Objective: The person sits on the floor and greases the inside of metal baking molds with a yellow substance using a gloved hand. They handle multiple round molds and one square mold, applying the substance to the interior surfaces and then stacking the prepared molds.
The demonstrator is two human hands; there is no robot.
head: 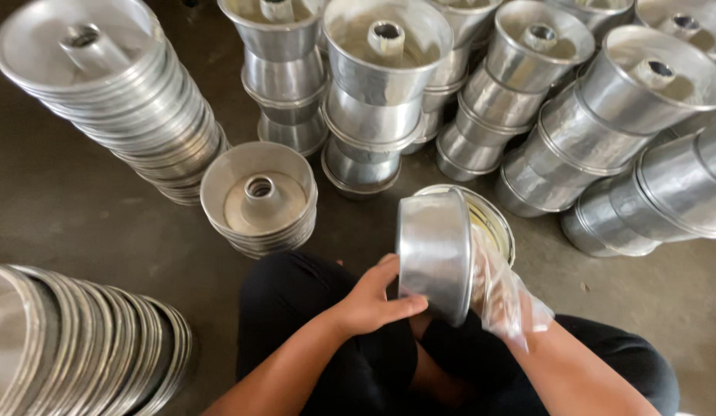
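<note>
I hold a round aluminium cake pan (pixel 435 250) on its side above my lap. My left hand (pixel 373 296) grips its lower outer wall, thumb laid along the rim. My right hand (pixel 503 296), covered by a clear plastic bag worn like a glove, reaches into the pan's open side. Just behind the pan on the floor lies a shallow tin (pixel 493 219) with a yellowish inside. My black trouser legs fill the bottom middle of the view.
Stacks of aluminium tube pans stand all around on the dark concrete floor: a tall leaning stack (pixel 119 92) at far left, a short stack (pixel 258 200) ahead, several upright stacks (pixel 377 92) at the back, tilted stacks (pixel 628 123) at right, nested rings (pixel 80 347) at near left.
</note>
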